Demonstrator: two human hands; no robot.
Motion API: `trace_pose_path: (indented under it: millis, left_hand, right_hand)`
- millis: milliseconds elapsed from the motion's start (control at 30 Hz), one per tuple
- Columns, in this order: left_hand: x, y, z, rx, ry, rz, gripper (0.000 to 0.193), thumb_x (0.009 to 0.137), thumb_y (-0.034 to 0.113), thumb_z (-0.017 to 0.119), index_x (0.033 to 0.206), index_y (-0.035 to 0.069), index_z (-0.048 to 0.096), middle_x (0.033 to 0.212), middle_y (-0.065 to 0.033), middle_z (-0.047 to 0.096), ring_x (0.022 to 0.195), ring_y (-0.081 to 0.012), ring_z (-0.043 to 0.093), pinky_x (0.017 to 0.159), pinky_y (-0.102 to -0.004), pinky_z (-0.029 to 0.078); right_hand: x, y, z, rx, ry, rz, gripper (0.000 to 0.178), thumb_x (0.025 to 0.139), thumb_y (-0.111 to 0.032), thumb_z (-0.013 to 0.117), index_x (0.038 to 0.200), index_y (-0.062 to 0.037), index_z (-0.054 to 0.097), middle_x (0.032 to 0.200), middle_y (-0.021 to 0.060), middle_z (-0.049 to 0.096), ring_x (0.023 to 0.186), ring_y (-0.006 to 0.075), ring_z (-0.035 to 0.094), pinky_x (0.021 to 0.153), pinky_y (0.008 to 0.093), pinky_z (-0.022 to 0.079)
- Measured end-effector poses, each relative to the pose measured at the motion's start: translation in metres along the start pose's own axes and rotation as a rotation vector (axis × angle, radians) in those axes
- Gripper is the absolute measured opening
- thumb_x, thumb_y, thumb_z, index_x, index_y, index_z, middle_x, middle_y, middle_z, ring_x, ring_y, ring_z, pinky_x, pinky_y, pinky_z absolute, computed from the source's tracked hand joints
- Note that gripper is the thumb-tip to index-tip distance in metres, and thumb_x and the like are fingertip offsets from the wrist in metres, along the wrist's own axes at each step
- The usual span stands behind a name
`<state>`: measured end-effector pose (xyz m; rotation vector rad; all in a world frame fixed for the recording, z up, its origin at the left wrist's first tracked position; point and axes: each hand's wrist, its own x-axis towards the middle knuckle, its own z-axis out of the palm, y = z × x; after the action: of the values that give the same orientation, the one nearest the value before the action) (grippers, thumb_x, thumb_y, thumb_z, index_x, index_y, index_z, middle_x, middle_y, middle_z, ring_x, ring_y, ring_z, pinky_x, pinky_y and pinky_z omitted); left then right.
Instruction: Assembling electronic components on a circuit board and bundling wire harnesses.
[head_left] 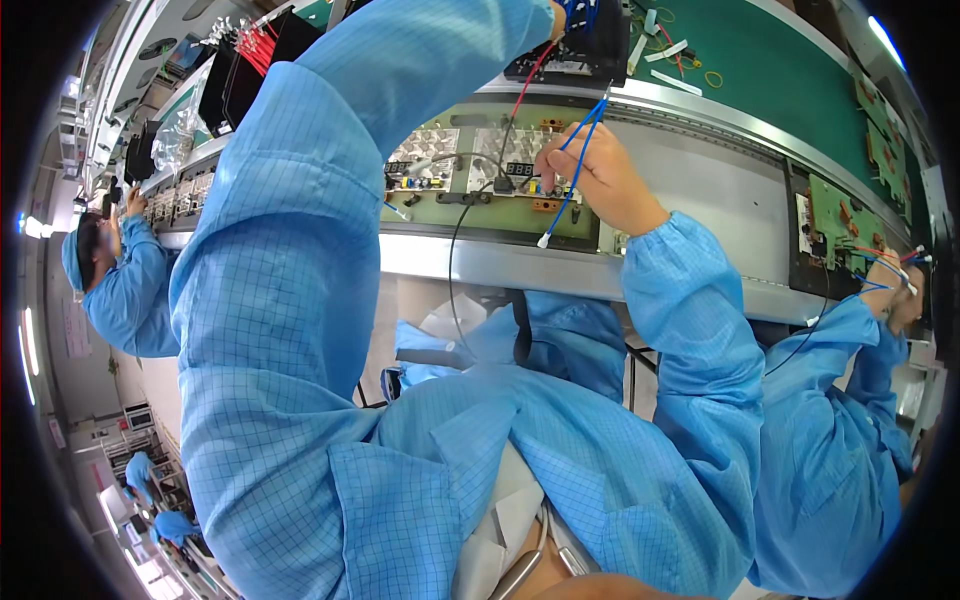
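Observation:
My left hand (560,18) reaches to a black bin (570,68) at the top edge, where blue wires (584,12) lie; its fingers are hidden. My right hand (606,178) is closed, thumb and fingers pinched together, with a blue wire (577,178) at them. That wire loops above the hand and hangs down to a white connector end. Beneath the hands, circuit boards (425,150) with small digit displays (521,170) sit in a pale green fixture (555,228). A red wire (531,85) and a black cable (462,225) cross in front of them.
A metal rail (420,256) borders the line on my side. Cut wires and white strips lie on the green mat (745,50). At right, a co-worker's hands (890,285) handle wires by another board (840,220). Another person (125,280) works at left, near red wires (256,45).

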<state>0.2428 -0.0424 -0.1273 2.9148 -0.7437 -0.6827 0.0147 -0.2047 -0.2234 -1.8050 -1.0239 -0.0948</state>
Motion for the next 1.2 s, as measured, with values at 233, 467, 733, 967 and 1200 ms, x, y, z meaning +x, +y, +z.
trace_pose_path:
  millis: [233, 467, 733, 967, 1200]
  left_hand:
    - [0.003, -0.010, -0.001, -0.008, 0.005, -0.007, 0.024, 0.086, 0.024, 0.053, 0.084, 0.002, 0.063, 0.077, -0.0083, 0.064, 0.064, -0.0149, 0.061, 0.057, -0.0289, 0.051]
    - [0.002, -0.017, -0.002, -0.014, 0.020, -0.003, 0.025, 0.084, 0.024, 0.055, 0.080, 0.002, 0.065, 0.075, -0.0088, 0.065, 0.063, -0.0147, 0.062, 0.056, -0.0284, 0.052]
    - [0.001, -0.025, -0.007, -0.032, 0.052, 0.007, 0.026, 0.083, 0.025, 0.058, 0.076, 0.002, 0.067, 0.074, -0.0094, 0.066, 0.061, -0.0144, 0.063, 0.055, -0.0278, 0.052]
    - [-0.014, -0.033, -0.021, -0.089, 0.131, 0.048, 0.027, 0.081, 0.026, 0.060, 0.072, 0.002, 0.069, 0.073, -0.0100, 0.066, 0.060, -0.0141, 0.063, 0.054, -0.0272, 0.052]
    - [-0.061, -0.027, -0.022, -0.666, 0.211, 0.106, 0.021, 0.085, 0.017, 0.056, 0.081, -0.002, 0.064, 0.076, -0.0114, 0.067, 0.062, -0.0165, 0.064, 0.057, -0.0260, 0.054]
  right_hand:
    - [0.002, 0.002, 0.009, -0.182, 0.006, -0.016, 0.019, 0.086, -0.012, 0.049, 0.074, -0.0060, 0.062, 0.071, 0.0008, 0.062, 0.077, 0.0218, 0.054, 0.079, 0.0347, 0.036]
    - [0.003, 0.005, 0.013, -0.192, -0.003, -0.013, 0.017, 0.086, -0.012, 0.049, 0.076, -0.0056, 0.061, 0.069, 0.0014, 0.062, 0.075, 0.0206, 0.054, 0.078, 0.0341, 0.036]
    - [0.006, 0.003, 0.012, -0.213, -0.007, -0.010, 0.019, 0.087, -0.014, 0.048, 0.077, -0.0056, 0.062, 0.067, 0.0008, 0.062, 0.075, 0.0204, 0.055, 0.077, 0.0336, 0.036]
    - [0.008, 0.001, 0.013, -0.213, -0.005, 0.002, 0.021, 0.087, -0.016, 0.045, 0.079, -0.0084, 0.063, 0.070, 0.0012, 0.061, 0.074, 0.0200, 0.054, 0.073, 0.0325, 0.035]
    - [0.006, 0.003, 0.012, -0.208, 0.002, 0.007, 0.021, 0.088, -0.017, 0.044, 0.080, -0.0088, 0.062, 0.069, 0.0005, 0.062, 0.073, 0.0204, 0.054, 0.072, 0.0330, 0.034]
